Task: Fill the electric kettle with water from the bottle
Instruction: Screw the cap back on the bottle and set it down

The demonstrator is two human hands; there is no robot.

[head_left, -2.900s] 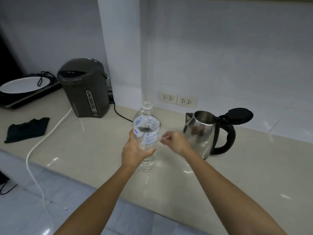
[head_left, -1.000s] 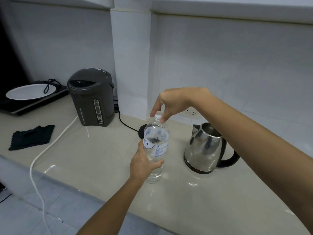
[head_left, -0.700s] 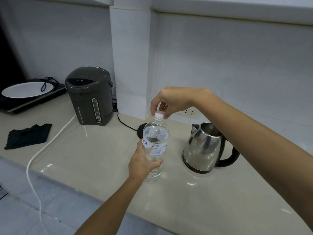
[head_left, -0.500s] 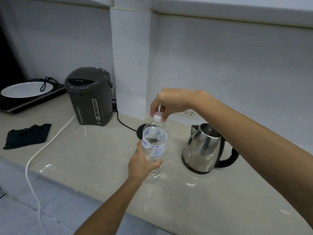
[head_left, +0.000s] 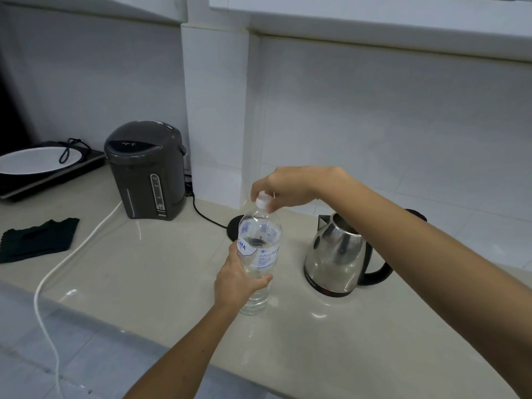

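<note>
Gripping the clear water bottle (head_left: 259, 254) around its lower body with the left hand (head_left: 237, 279), fingers curled about the label, bottle upright on the pale surface (head_left: 172, 269). Pinching the white cap (head_left: 262, 200) from above with the right hand (head_left: 290, 187), fingertips closed on it; cap seated on the neck, so judged mid-unscrewing, not yet off. Standing just right of the bottle, apart from it, the steel electric kettle (head_left: 339, 254), spout turned left, mouth apparently uncovered, though the right forearm crosses over its top and hides most of the lid. Behind the bottle, a black round base (head_left: 234, 230) with its cord running left. Farther left, a dark grey hot-water dispenser (head_left: 146, 171), a white cable (head_left: 72, 254) trailing toward the near edge, a black cloth (head_left: 37, 240), and a white plate (head_left: 31, 159) at the far left. Judged early in the task: nothing poured yet; left to do, removing the cap, tilting the bottle over the kettle mouth, pouring.
</note>
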